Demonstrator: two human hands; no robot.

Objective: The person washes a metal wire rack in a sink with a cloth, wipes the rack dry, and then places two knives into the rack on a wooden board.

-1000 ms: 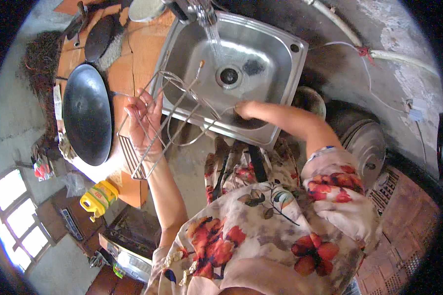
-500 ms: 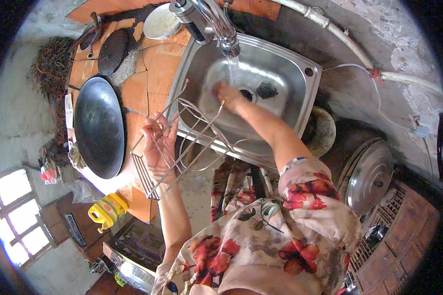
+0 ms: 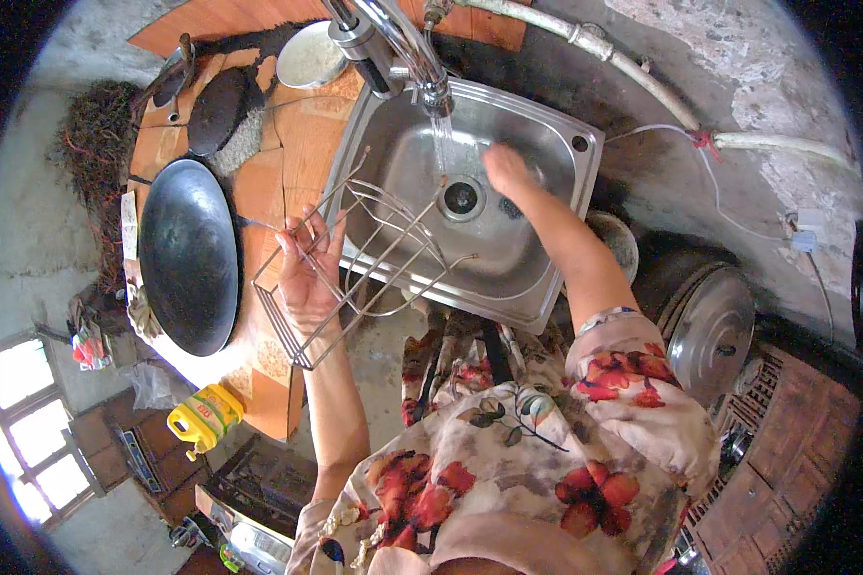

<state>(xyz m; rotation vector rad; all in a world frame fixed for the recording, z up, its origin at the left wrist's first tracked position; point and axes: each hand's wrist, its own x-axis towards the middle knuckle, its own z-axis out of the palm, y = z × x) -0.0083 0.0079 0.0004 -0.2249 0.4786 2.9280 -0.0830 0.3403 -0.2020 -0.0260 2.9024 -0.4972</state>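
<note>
Left hand (image 3: 309,286), fingers partly curled, holds a silver metal-wire rack (image 3: 372,285) tilted over the near left edge of a rectangular stainless-steel sink (image 3: 508,251); right hand (image 3: 509,173), too blurred to tell its opening or contents, hovers beside clear running water (image 3: 441,136)

Left hand (image 3: 307,285) holding rack (image 3: 382,264), right hand (image 3: 508,172) over sink (image 3: 542,122), running faucet (image 3: 435,93)
</note>
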